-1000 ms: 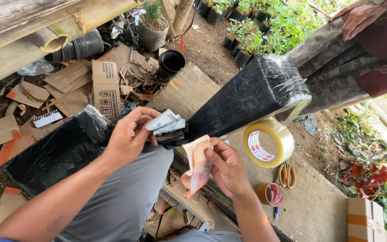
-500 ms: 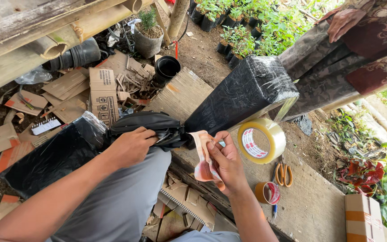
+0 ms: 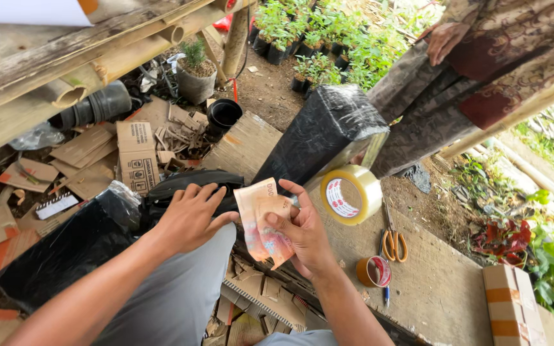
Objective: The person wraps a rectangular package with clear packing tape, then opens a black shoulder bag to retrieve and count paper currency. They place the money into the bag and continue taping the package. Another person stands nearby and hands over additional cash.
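Now banknotes only in R hand; L hand moved to black pouch.

Vs 1 s ago: folded notes gone from left hand (image 3: pixel 190 218), which now lies flat, fingers spread, on the black pouch (image 3: pixel 193 182) on the lap, clamping nothing. Right hand (image 3: pixel 302 234) pinches pink banknotes (image 3: pixel 263 221) thumb-to-fingers, just right of the pouch. Tape roll (image 3: pixel 351 194) right, wrapped black parcel (image 3: pixel 325 131) far side.

A tall black-wrapped parcel (image 3: pixel 326 138) is stood on the bench. A brown taped carton (image 3: pixel 512 304) is seen bottom right. Another black-wrapped parcel (image 3: pixel 65 247) is laid left.
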